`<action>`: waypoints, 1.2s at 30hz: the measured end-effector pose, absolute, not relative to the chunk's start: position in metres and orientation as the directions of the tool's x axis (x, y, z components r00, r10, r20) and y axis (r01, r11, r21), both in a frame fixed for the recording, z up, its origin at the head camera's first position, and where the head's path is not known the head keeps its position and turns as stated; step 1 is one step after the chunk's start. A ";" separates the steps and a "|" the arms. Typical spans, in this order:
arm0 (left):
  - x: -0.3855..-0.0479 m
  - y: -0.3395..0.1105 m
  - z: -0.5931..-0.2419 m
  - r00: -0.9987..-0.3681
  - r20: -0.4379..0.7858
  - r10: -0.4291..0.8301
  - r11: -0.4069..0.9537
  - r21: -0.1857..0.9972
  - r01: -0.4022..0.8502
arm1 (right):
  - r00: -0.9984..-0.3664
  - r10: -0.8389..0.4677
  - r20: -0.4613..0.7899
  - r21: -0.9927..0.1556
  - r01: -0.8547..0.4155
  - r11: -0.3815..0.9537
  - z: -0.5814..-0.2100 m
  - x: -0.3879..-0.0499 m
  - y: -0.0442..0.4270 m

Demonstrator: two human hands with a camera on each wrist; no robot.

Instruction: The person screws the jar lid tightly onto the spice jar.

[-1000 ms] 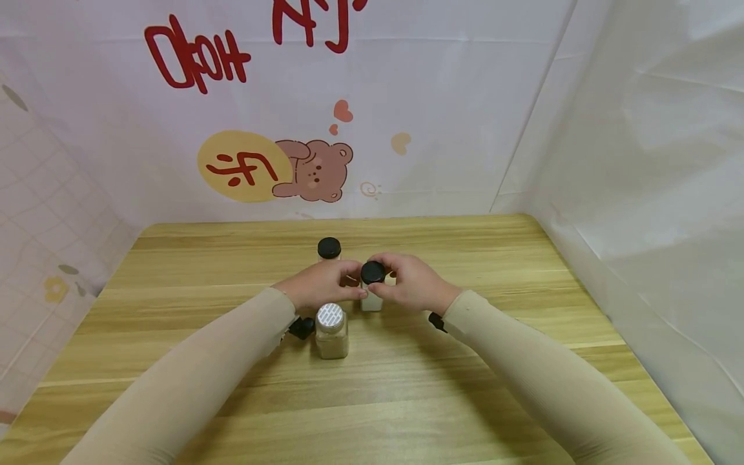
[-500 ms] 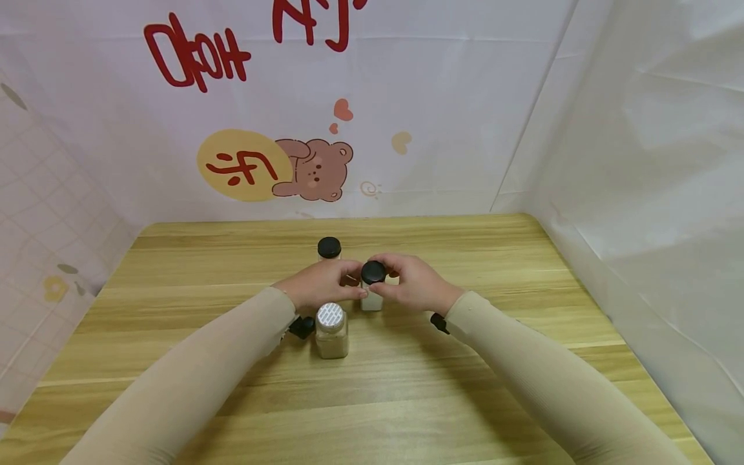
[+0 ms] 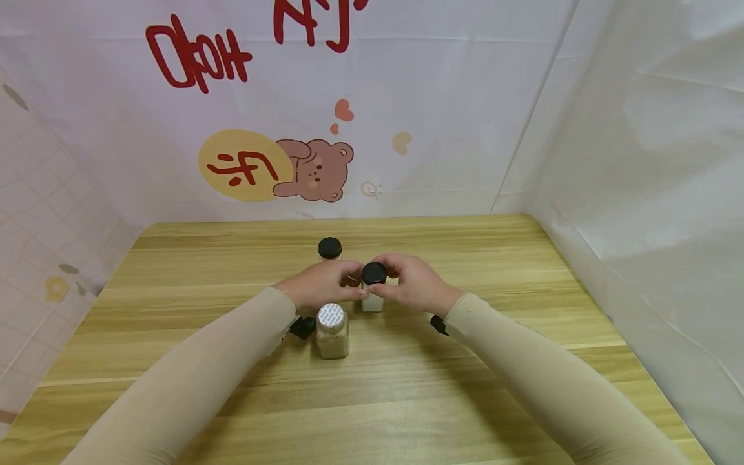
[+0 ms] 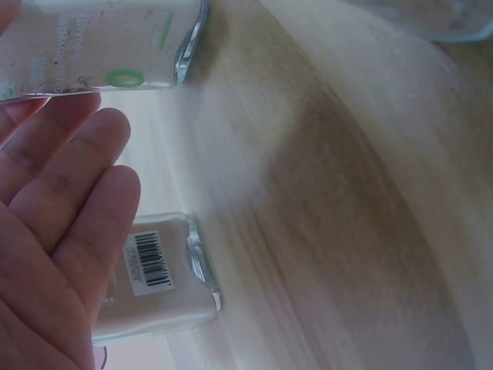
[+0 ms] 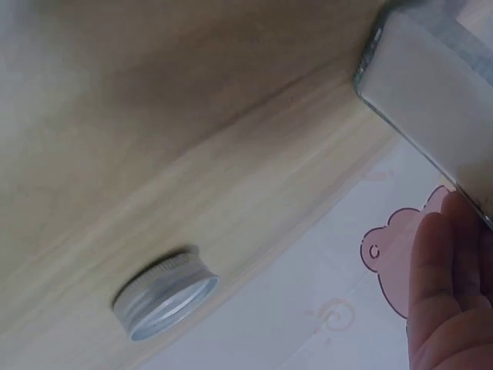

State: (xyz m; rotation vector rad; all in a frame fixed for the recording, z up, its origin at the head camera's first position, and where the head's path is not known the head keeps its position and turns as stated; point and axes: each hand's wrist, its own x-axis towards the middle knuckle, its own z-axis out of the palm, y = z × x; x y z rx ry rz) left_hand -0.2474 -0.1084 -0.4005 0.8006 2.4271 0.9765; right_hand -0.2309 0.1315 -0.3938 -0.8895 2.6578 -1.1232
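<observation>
A small glass spice jar (image 3: 372, 302) with pale contents stands upright on the table between my hands, a black lid (image 3: 374, 272) on its top. My left hand (image 3: 316, 284) holds its left side, thumb in front and fingers behind. From the right, my right hand (image 3: 415, 284) pinches around the lid and upper jar with thumb and fingers. In the left wrist view the held jar (image 4: 100, 46) shows green print; fingers lie along its side. The right wrist view shows my right fingers (image 5: 435, 270) against the jar (image 5: 431, 92).
A jar of beige powder with a patterned silver top (image 3: 332, 332) stands in front of my left hand. Behind that hand is another black-lidded jar (image 3: 329, 248), its barcode label (image 4: 149, 262) visible from the left wrist. A loose silver screw cap (image 5: 166, 295) lies on the table.
</observation>
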 end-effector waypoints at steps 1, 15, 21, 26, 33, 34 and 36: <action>-0.247 -0.108 -0.401 -0.755 -0.149 0.638 0.593 0.721 0.358 | -0.822 -0.559 0.110 -0.693 -0.467 0.550 -0.395 -0.231 0.132; -0.247 -0.108 -0.401 -0.769 -0.153 0.621 0.606 0.716 0.347 | -0.810 -0.575 0.114 -0.768 -0.439 0.466 -0.400 -0.230 0.137; -0.247 -0.109 -0.400 -0.766 -0.157 0.624 0.603 0.720 0.343 | -0.830 -0.550 0.098 -0.779 -0.408 0.477 -0.401 -0.230 0.136; -0.245 -0.108 -0.399 -0.770 -0.165 0.616 0.611 0.717 0.335 | -0.829 -0.551 0.100 -0.782 -0.407 0.471 -0.402 -0.230 0.137; -0.244 -0.108 -0.400 -0.774 -0.160 0.613 0.613 0.714 0.338 | -0.813 -0.572 0.112 -0.794 -0.419 0.441 -0.404 -0.230 0.138; -0.244 -0.108 -0.400 -0.773 -0.160 0.614 0.614 0.713 0.340 | -0.814 -0.570 0.110 -0.796 -0.416 0.440 -0.405 -0.230 0.138; -0.244 -0.108 -0.400 -0.774 -0.159 0.613 0.616 0.710 0.342 | -0.819 -0.564 0.109 -0.799 -0.410 0.441 -0.404 -0.230 0.138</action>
